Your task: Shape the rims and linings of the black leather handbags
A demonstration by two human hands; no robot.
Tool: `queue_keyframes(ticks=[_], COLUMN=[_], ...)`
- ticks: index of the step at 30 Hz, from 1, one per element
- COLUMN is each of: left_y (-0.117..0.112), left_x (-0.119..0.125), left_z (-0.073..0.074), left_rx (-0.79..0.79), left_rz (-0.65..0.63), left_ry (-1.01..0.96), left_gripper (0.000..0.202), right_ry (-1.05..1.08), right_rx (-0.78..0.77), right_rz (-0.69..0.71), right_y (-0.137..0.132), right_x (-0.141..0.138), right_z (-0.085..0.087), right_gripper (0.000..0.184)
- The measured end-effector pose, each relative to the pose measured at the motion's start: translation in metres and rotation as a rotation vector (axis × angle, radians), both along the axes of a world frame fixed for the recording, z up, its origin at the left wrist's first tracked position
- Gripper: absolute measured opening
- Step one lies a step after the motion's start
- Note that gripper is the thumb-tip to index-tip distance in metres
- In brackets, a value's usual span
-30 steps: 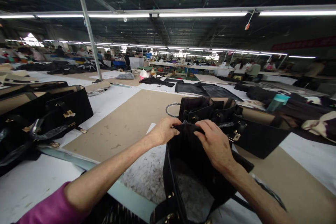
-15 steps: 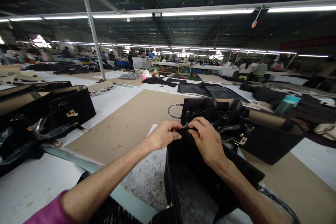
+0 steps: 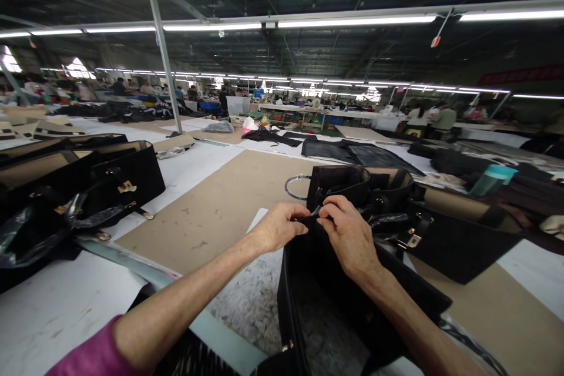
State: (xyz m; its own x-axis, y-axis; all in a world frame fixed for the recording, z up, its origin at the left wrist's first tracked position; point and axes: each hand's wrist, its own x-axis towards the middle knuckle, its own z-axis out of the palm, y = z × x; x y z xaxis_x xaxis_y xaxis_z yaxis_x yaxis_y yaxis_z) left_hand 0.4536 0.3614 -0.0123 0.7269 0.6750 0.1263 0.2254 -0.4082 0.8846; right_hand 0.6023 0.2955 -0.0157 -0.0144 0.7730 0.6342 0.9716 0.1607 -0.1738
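Observation:
A black handbag [image 3: 352,299] with a gold-coloured fitting stands in front of me, its panels spread apart over a stained white surface. At its far upper edge, my left hand [image 3: 282,226] pinches the black material between thumb and fingers. Close beside it, my right hand [image 3: 350,238] grips the same edge, thumb and fingertips pressed together. A small greyish piece shows between the two hands; I cannot make out what it is. The bag's inside is dark and partly hidden by my right forearm.
More black handbags with beige linings stand at the right [image 3: 462,241] and left [image 3: 127,179], some with plastic-wrapped handles. Brown board [image 3: 211,194] and white sheets cover the table. A teal-lidded bottle [image 3: 491,179] stands at the right. Black fabric pieces [image 3: 356,151] lie farther back; people work beyond.
The view has turned slightly left, so everything sits a little farther right. Both hands keep hold of the same edge of the bag, with hardly any visible finger movement.

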Motion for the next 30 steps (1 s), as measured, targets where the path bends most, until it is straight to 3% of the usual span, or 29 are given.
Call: queue_keyframes(ticks=[12,30], left_y=[0.000,-0.007], left_x=[0.000,0.002], left_z=[-0.009,-0.001], left_rx=[0.093,0.302], left_rz=[0.089,0.183], left_ry=[0.010,0.114], left_gripper=[0.024,0.033], right_ry=[-0.165,-0.360], right_rx=[0.108,0.075], right_rz=[0.122,0.238], right_y=[0.001,-0.002], right_x=[0.000,0.005], right_z=[-0.006,-0.025], right_gripper=[0.017,0.026])
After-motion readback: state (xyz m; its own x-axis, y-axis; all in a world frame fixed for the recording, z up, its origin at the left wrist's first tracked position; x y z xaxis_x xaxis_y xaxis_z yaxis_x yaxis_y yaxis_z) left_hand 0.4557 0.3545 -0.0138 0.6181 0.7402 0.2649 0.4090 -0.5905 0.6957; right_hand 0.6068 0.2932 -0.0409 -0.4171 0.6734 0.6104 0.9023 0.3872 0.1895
